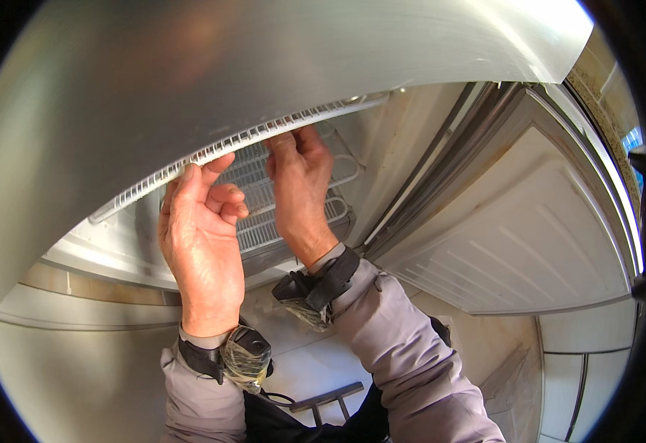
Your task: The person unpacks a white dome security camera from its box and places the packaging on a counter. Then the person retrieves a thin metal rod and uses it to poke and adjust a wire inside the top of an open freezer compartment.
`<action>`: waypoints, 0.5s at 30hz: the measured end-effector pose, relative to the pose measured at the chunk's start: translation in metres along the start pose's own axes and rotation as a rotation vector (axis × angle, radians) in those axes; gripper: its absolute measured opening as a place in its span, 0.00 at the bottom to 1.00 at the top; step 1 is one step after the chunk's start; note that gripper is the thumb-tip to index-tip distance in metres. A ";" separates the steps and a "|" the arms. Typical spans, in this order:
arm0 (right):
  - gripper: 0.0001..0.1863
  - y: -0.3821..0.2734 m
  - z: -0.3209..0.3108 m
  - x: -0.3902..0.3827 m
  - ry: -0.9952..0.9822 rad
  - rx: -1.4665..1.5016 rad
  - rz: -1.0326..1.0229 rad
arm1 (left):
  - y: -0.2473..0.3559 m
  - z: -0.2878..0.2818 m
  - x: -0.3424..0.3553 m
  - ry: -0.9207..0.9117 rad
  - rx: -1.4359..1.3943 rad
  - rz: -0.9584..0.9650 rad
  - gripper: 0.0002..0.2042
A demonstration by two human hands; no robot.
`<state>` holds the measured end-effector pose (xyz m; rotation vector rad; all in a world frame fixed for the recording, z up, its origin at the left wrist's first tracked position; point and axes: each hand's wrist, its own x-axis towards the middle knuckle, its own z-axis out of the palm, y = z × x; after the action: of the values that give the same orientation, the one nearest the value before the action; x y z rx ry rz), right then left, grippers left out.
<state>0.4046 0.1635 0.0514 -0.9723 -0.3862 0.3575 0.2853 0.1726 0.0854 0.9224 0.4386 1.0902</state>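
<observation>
A white wire shelf (245,138), with close-set thin bars along its front, runs across the top of the open freezer compartment. My left hand (206,236) holds its front edge left of the middle, the thumb and forefinger against it and the other fingers curled loosely. Farther right, my right hand (302,196) reaches up to the same shelf, its fingers bent round the edge; the fingertips are partly hidden. Behind and below both hands, lower wire racks (256,235) with looped tubing are stacked inside the compartment.
A large grey panel (264,66) overhangs the shelf closely. The open door (515,229), with a ribbed white lining, stands to the right. Below me, a dark metal frame (329,397) is near my legs on the tiled floor. Both my wrists carry strapped black devices.
</observation>
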 end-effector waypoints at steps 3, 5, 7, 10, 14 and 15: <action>0.08 0.003 -0.002 0.006 -0.016 0.051 -0.038 | -0.001 -0.001 -0.003 -0.028 -0.010 0.022 0.14; 0.08 0.008 -0.004 0.005 -0.038 0.029 -0.011 | 0.001 -0.003 -0.001 -0.022 0.002 0.006 0.13; 0.07 0.015 -0.005 0.001 -0.066 0.061 0.001 | 0.002 -0.004 0.000 -0.030 0.007 -0.001 0.14; 0.09 0.021 -0.010 -0.008 0.072 0.130 0.155 | 0.003 -0.005 -0.001 -0.038 0.018 -0.015 0.15; 0.10 0.016 -0.023 -0.014 0.013 0.015 0.140 | 0.005 -0.005 -0.002 -0.050 0.011 -0.016 0.15; 0.10 0.013 -0.024 -0.014 -0.005 -0.001 0.128 | 0.005 -0.005 -0.002 -0.048 0.008 -0.019 0.15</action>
<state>0.4022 0.1463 0.0257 -0.9997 -0.3293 0.4763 0.2780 0.1739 0.0860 0.9476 0.4114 1.0472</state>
